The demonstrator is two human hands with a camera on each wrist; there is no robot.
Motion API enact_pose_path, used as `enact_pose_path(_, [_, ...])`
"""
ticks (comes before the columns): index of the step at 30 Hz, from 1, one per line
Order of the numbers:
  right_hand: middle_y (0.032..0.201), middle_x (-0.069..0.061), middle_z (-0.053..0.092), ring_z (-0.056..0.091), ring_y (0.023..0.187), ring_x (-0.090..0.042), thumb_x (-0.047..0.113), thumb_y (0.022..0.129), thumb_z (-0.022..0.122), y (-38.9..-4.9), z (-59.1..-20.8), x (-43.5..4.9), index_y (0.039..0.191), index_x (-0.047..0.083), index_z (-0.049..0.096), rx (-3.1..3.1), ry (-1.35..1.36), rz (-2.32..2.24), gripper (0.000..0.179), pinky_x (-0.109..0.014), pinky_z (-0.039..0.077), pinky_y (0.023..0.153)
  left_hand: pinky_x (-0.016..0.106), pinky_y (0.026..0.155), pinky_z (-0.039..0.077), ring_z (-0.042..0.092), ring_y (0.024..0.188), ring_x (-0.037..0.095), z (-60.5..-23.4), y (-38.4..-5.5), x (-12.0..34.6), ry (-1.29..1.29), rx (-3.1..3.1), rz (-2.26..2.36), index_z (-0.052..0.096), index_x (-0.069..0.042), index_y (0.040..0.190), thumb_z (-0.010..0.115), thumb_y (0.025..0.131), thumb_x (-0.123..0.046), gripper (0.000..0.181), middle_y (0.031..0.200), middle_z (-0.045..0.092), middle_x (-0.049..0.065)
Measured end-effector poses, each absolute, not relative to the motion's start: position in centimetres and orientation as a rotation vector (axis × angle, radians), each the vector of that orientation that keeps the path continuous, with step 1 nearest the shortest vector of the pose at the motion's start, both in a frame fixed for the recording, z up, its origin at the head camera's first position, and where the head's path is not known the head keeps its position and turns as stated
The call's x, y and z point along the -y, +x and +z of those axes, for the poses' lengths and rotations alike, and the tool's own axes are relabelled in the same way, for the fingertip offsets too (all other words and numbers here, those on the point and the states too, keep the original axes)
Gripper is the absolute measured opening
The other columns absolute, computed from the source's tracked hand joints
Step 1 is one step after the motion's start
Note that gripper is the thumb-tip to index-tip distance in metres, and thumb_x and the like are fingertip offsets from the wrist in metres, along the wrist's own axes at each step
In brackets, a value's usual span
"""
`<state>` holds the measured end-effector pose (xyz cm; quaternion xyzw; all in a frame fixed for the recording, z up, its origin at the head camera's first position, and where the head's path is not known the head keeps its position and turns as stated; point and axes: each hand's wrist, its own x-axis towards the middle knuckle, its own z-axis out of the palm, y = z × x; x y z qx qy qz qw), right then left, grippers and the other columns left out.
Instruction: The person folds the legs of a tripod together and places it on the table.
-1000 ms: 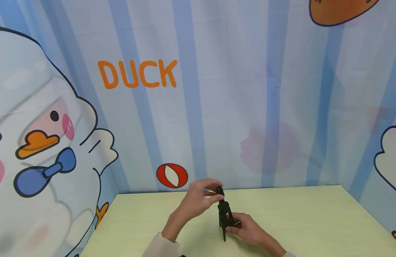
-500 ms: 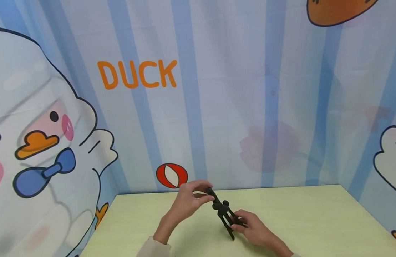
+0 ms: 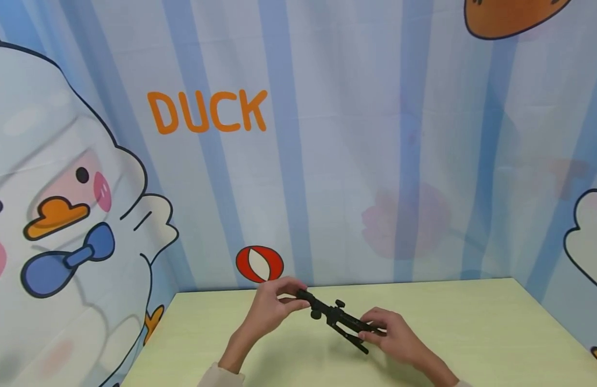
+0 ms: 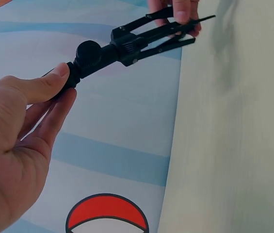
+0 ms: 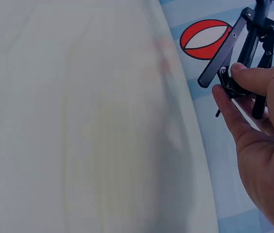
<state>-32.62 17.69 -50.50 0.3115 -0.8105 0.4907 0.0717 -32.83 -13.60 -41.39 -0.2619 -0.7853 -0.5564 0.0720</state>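
Observation:
A small black tripod (image 3: 335,314) is held in the air above the table, tilted with its head end up to the left. My left hand (image 3: 268,309) pinches the head end between thumb and fingers. A round knob (image 4: 88,53) sits just past those fingertips in the left wrist view. At the leg end, my right hand (image 3: 397,338) pinches the middle part between the legs. One leg (image 5: 222,60) stands out from the body in the right wrist view. The fingers partly cover both ends of the tripod.
A pale yellow table (image 3: 473,322) lies beneath both hands. Behind it hangs a blue-striped curtain (image 3: 347,161) printed with ducks and a red-and-white oval (image 3: 260,264). The tabletop's far edge meets the curtain.
The tripod has swung from nearly upright to a slanting, flatter pose. My left hand has moved left and slightly down with the head end, while my right hand has shifted right with the legs.

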Motion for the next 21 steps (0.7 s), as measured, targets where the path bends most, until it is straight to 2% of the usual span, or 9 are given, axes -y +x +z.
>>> enact_pose_path(7, [0.105, -0.004, 0.067, 0.070, 0.095, -0.015, 0.014, 0.094, 0.079, -32.5, -49.1, -18.5, 0.105, 0.010, 0.076, 2.430, 0.877, 1.520, 0.012, -0.027, 0.061, 0.083, 0.030, 0.082, 0.062, 0.074, 0.092, 0.019, -42.2, -33.0, 14.4, -0.744, 2.379, -1.702, 0.079, -0.006, 0.104, 0.087, 0.082, 0.000, 0.025, 0.100, 0.076, 0.008])
enact_pose_path(16, [0.106, -0.011, 0.066, 0.071, 0.094, -0.015, 0.009, 0.091, 0.080, -32.9, -48.1, -19.2, 0.104, 0.008, 0.076, 2.333, 0.860, 1.609, 0.013, -0.029, 0.062, 0.083, 0.029, 0.079, 0.063, 0.074, 0.093, 0.026, -43.5, -33.2, 14.7, -0.734, 2.435, -1.668, 0.080, -0.006, 0.104, 0.086, 0.084, -0.002, 0.022, 0.103, 0.075, 0.007])
enact_pose_path(21, [0.105, -0.012, 0.068, 0.072, 0.093, -0.016, 0.007, 0.091, 0.081, -33.2, -47.8, -19.5, 0.104, 0.007, 0.076, 2.307, 0.861, 1.617, 0.014, -0.030, 0.063, 0.081, 0.027, 0.077, 0.063, 0.074, 0.090, 0.022, -44.5, -33.3, 14.6, -0.734, 2.486, -1.586, 0.080, -0.007, 0.104, 0.085, 0.084, -0.002, 0.022, 0.102, 0.075, 0.004])
